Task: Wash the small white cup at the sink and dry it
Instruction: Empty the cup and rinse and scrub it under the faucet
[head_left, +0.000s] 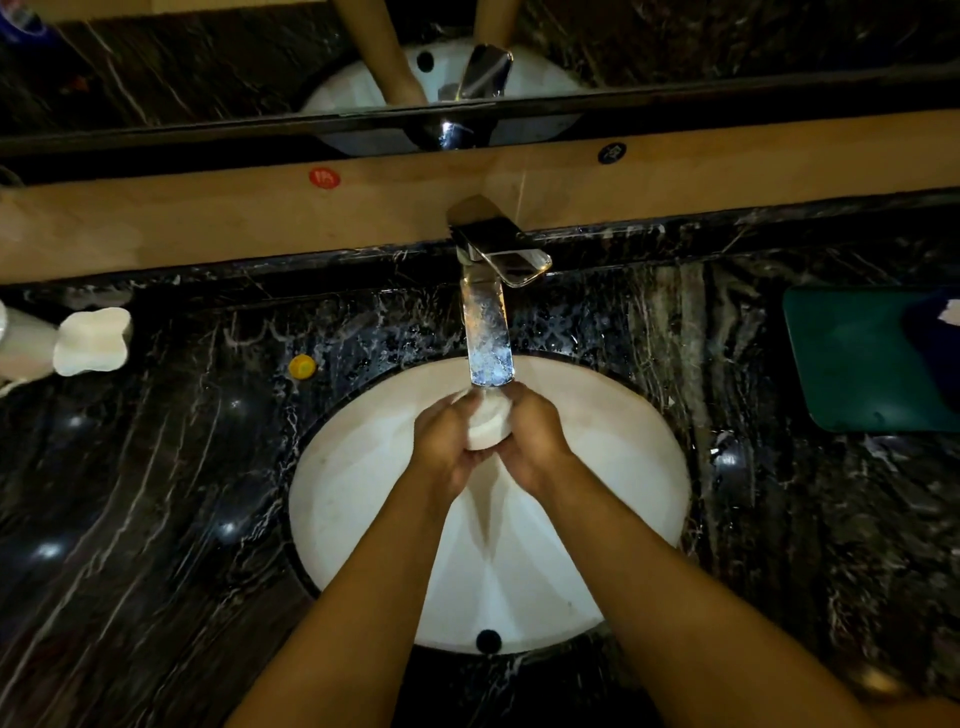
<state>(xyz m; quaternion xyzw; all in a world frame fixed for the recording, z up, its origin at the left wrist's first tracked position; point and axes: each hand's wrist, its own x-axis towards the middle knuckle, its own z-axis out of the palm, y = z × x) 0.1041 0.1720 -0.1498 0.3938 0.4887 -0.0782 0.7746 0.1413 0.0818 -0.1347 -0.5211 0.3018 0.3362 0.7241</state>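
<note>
The small white cup (487, 423) is held between both my hands over the white oval sink (623, 467), directly under the spout of the chrome tap (488, 332). My left hand (447, 447) wraps its left side and my right hand (535, 441) wraps its right side. Only the cup's middle shows between my fingers. Whether water is running onto it is hard to tell.
Dark marble counter (156, 493) surrounds the sink. At the left stand a white wavy-rimmed cup (93, 340) and another white object (21, 343), with a small yellow cap (302, 366) nearby. A green mat (872, 358) lies at the right. A mirror (208, 67) runs along the back.
</note>
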